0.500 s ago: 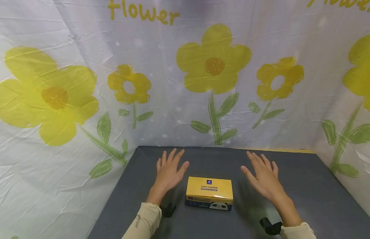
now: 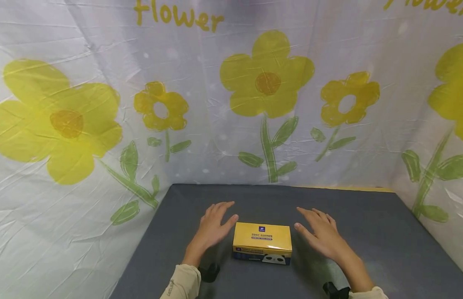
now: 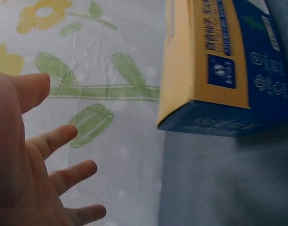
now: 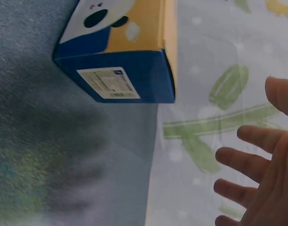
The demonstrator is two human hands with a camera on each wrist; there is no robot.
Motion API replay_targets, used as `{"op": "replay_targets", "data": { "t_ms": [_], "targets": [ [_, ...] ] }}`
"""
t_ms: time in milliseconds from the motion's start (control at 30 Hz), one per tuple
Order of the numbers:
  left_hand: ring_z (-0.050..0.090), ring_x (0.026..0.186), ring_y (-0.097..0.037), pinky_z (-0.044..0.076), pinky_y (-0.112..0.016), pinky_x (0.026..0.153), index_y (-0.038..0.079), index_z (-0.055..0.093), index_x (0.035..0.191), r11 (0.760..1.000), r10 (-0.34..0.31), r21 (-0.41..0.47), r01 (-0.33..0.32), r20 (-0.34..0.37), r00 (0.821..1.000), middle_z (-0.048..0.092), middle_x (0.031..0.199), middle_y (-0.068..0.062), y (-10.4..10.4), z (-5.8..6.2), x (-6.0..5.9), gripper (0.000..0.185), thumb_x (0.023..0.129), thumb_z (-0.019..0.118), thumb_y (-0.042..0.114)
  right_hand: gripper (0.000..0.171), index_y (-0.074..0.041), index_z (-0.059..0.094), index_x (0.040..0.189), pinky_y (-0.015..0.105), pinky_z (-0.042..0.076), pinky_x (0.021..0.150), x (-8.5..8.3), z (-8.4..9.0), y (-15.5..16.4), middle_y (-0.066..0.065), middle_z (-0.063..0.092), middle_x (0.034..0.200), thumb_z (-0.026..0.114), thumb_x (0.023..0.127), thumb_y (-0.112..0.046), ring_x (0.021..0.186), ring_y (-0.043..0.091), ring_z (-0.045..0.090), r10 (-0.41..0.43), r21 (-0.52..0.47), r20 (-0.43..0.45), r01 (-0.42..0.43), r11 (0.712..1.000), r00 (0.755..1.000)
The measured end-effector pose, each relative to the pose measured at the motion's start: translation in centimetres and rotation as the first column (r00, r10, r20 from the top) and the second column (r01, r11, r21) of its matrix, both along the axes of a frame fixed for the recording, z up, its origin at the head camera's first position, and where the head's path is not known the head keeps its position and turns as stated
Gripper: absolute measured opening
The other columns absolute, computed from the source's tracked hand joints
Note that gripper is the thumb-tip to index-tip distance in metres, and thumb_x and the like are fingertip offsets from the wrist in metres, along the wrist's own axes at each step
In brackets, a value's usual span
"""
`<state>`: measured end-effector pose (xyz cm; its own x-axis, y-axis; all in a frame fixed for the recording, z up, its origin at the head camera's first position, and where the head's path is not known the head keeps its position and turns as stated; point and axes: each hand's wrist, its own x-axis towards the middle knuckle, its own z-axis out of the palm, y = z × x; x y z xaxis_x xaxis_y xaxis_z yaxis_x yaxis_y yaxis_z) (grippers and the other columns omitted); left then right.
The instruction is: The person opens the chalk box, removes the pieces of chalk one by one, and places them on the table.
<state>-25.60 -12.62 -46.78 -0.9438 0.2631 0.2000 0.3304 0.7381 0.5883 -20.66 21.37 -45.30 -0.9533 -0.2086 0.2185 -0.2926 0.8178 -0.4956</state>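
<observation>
Between the two hands, a yellow and blue box point(image 2: 262, 243) is being shown lying flat on the grey counter point(image 2: 366, 232). Its long axis is being run crosswise, from the left hand point(image 2: 213, 228) towards the right hand point(image 2: 321, 236), with one short end turned to each palm. The yellow top face is being turned upward, and the blue front strip with a panda picture is being faced towards the person. In the left wrist view the box point(image 3: 224, 66) is being seen with a blue short end nearest that palm, and in the right wrist view the box point(image 4: 120, 61) is being seen with a blue end bearing a white label turned to the other palm.

Neither hand is being laid on the box. The left hand is being held just beside the box's left end, fingers spread and relaxed, thumb pointing at the near corner; a gap is being left between thumb and cardboard. The right hand is being held just beside the right end, fingers likewise spread and loosely extended, nothing being gripped. From the wrist cameras the left hand point(image 3: 26, 160) and the right hand point(image 4: 261, 174) are both being shown with fingers apart and palms turned inward to the box.

Beyond the hands, a white flowered cloth point(image 2: 269, 91) with yellow blooms and green stems is being hung around the counter's far and side edges.
</observation>
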Motion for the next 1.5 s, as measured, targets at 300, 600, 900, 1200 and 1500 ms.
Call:
{"op": "replay_targets", "data": {
  "t_ms": [300, 600, 900, 1200, 1500],
  "targets": [
    [0.030, 0.150, -0.042, 0.021, -0.075, 0.112, 0.023, 0.041, 0.156, 0.996, -0.073, 0.064, 0.069, 0.063, 0.995, 0.041, 0.161, -0.008, 0.0, -1.7, 0.5, 0.065, 0.101, 0.054, 0.056, 0.058, -0.008, 0.051, 0.149, 0.074, 0.026, 0.106, 0.1, -1.0, -0.9, 0.020, 0.057, 0.145, 0.059, 0.102, -0.040, 0.137, 0.048, 0.046, 0.030, 0.031, -0.039, -0.029, 0.999, 0.999],
    [0.029, 0.151, -0.044, 0.026, -0.076, 0.110, 0.023, 0.038, 0.157, 0.978, -0.170, 0.145, 0.148, 0.155, 0.973, 0.036, 0.164, -0.009, 0.0, -3.7, 0.7, 0.070, 0.097, 0.062, 0.052, 0.059, -0.011, 0.057, 0.143, 0.068, 0.035, 0.103, -0.2, -2.6, -1.9, 0.014, 0.063, 0.139, 0.073, 0.093, -0.038, 0.131, 0.040, 0.054, 0.071, 0.051, -0.071, -0.068, 0.996, 0.995],
    [0.034, 0.149, -0.041, 0.032, -0.071, 0.110, 0.022, 0.028, 0.161, 0.942, -0.239, 0.291, 0.166, 0.234, 0.942, 0.034, 0.164, -0.011, 0.0, -6.5, 0.4, 0.098, 0.082, 0.082, 0.047, 0.064, -0.012, 0.065, 0.134, 0.061, 0.040, 0.102, -0.5, -3.7, -3.2, 0.007, 0.070, 0.129, 0.082, 0.082, -0.045, 0.122, 0.033, 0.061, 0.071, 0.112, -0.123, -0.057, 0.992, 0.990],
    [0.034, 0.148, -0.042, 0.032, -0.070, 0.111, 0.023, 0.016, 0.164, 0.927, -0.252, 0.343, 0.152, 0.271, 0.929, 0.029, 0.164, -0.017, 0.4, -8.3, 0.1, 0.120, 0.072, 0.092, 0.042, 0.055, -0.015, 0.071, 0.126, 0.054, 0.046, 0.099, -0.7, -4.0, -4.1, 0.001, 0.073, 0.119, 0.085, 0.080, -0.042, 0.114, 0.027, 0.063, 0.095, 0.115, -0.131, -0.080, 0.990, 0.987],
    [0.036, 0.147, -0.042, 0.031, -0.070, 0.111, 0.025, 0.016, 0.164, 0.924, -0.232, 0.364, 0.118, 0.287, 0.930, 0.031, 0.164, -0.016, 0.9, -8.9, -0.4, 0.125, 0.069, 0.095, 0.035, 0.045, -0.013, 0.075, 0.117, 0.052, 0.048, 0.097, -1.3, -3.3, -4.5, 0.002, 0.075, 0.115, 0.086, 0.080, -0.036, 0.108, 0.025, 0.066, 0.176, 0.189, -0.111, -0.153, 0.970, 0.978]
  ]
}}
